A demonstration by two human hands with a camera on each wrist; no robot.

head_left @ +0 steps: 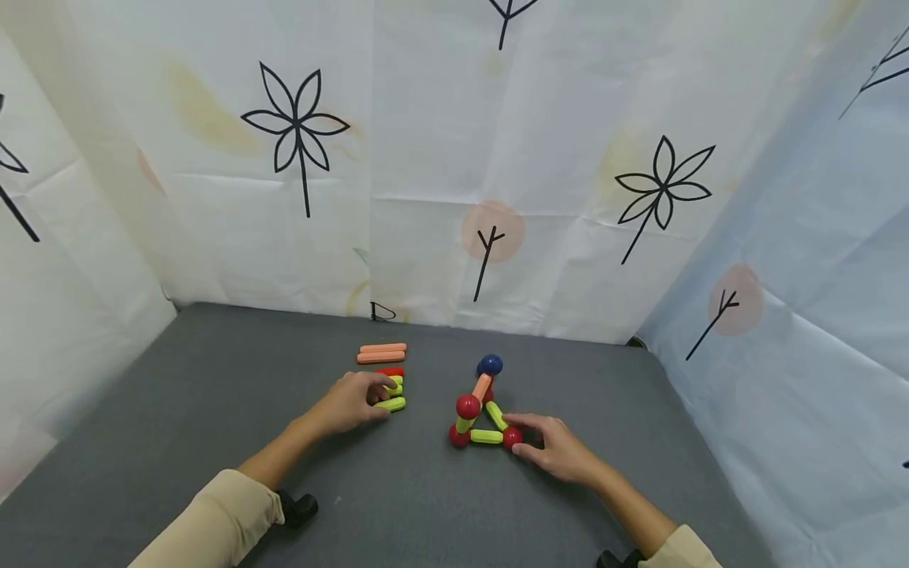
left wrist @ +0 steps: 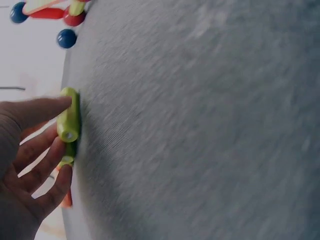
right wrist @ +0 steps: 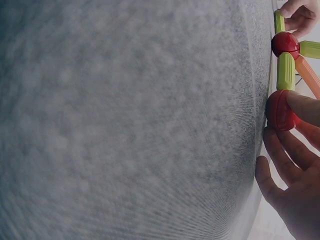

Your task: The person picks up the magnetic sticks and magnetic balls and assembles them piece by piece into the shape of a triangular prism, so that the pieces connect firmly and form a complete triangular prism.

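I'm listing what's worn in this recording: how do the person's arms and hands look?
The left sleeve and right sleeve are beige, ending short of the hands. A small black gadget shows by each sleeve's end. The left hand and right hand wear no gloves.

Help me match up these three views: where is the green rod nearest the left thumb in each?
Head: green rod slightly left of centre, in the lower half.
Left wrist: green rod near the left edge, about mid-height.
Right wrist: green rod at the top, toward the right edge.
Shared landmark: the left hand, at the green rod in all three.
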